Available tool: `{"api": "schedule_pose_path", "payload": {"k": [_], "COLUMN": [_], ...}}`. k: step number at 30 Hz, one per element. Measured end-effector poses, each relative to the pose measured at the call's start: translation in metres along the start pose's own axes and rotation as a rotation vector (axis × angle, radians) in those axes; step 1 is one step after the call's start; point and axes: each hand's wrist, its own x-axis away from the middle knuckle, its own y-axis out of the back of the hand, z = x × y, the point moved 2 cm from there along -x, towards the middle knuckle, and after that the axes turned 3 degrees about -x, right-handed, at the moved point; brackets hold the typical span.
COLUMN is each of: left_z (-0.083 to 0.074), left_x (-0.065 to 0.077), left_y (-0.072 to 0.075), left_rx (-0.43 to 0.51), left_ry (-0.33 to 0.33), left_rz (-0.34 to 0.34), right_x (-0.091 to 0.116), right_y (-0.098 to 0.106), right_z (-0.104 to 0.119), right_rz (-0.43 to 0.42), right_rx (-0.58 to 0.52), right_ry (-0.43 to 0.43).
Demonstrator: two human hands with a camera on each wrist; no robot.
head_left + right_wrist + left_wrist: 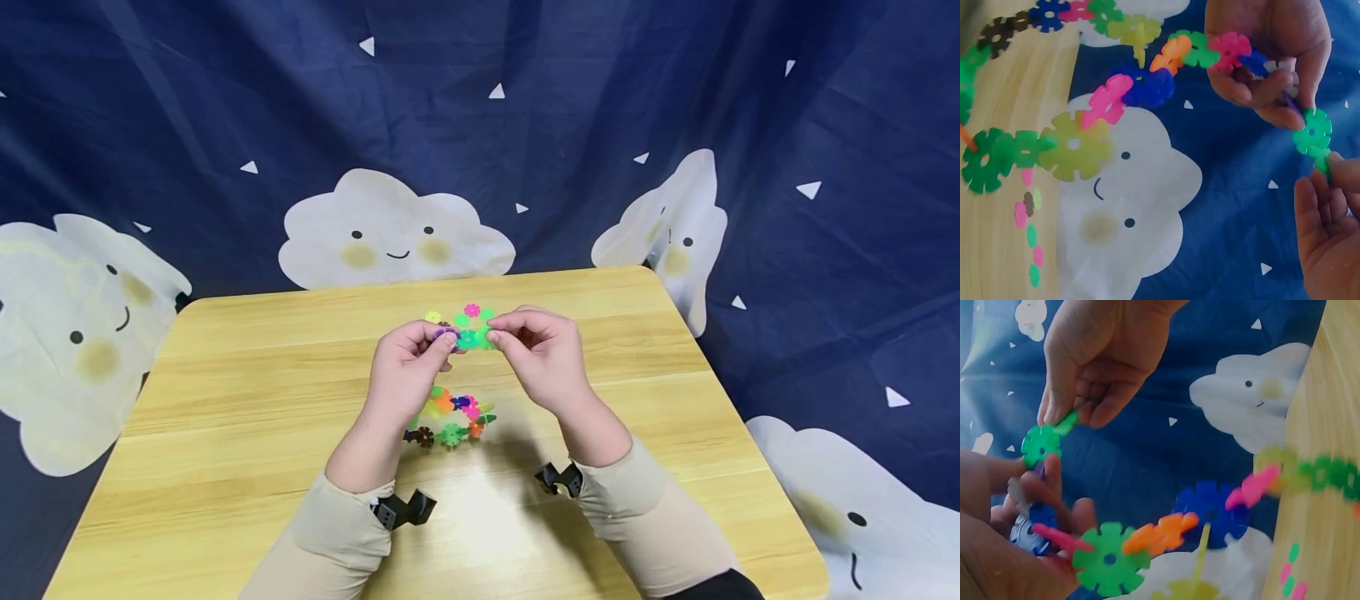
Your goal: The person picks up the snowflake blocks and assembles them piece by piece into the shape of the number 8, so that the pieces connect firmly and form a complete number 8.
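Observation:
My two hands are raised over the table, each on one end part of a chain of colourful plastic snowflake discs. The left hand (pixel 397 371) holds the chain around a purple disc (pixel 446 335), with blue and whitish discs among its fingers in the wrist views. Thumb and finger of the right hand (pixel 547 358) pinch a light green disc (pixel 1066 423), which is joined to a green disc (pixel 1313 132) between the hands. From the left hand the rest of the chain loops down through pink, green, orange and blue discs (pixel 1147 86) towards a green disc (pixel 451 434).
Several loose discs, among them a pink disc (pixel 472 310) and a yellow disc (pixel 432 317), lie on the wooden table (pixel 262 400) beyond the hands. A dark blue curtain (pixel 450 125) with clouds stands behind the table. Small black cameras (pixel 405 509) sit on both wrists.

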Motion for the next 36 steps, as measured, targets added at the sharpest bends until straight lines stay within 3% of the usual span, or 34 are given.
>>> {"api": "schedule_pose_path", "payload": {"k": [5,9,12,15,18,21,23,26,31,33,36], "left_z": [-0.004,-0.008,-0.009,-0.009,-0.008,-0.008,-0.009,-0.01,-0.009,-0.009,-0.009], "left_x": [-0.004,-0.007,-0.008,-0.008,-0.008,-0.006,-0.005,-0.005,-0.003,-0.002,-0.001], "left_y": [0.007,0.012,0.016,0.021,0.027,0.032,0.034,0.036,0.035,0.034,0.035], "left_rx": [-0.063,-0.13,-0.141,-0.077,0.016,0.089,0.128,0.172,0.223,0.222,0.199], "left_ry": [-0.067,-0.078,-0.095,-0.105,-0.077,-0.036,-0.019,-0.011,0.005,0.011,0.019], "left_rz": [0.12,0.191,0.17,0.08,-0.016,-0.068,-0.082,-0.088,-0.075,-0.063,-0.061], "right_x": [-0.007,-0.011,-0.017,-0.024,-0.022,-0.008,0.0,0.007,0.011,0.013,0.014], "right_y": [0.0,-0.005,-0.007,-0.001,0.006,0.008,0.003,-0.013,-0.039,-0.044,-0.045], "right_z": [0.003,0.006,-0.003,-0.036,-0.092,-0.147,-0.171,-0.188,-0.196,-0.197,-0.196], "right_rz": [0.025,0.087,0.094,0.053,0.09,0.237,0.333,0.466,0.677,0.722,0.714], "right_rx": [-0.013,0.013,-0.009,0.035,0.22,0.448,0.552,0.648,0.83,0.922,1.001], "right_ry": [0.028,0.07,0.074,-0.016,-0.247,-0.472,-0.547,-0.551,-0.482,-0.452,-0.401]}}
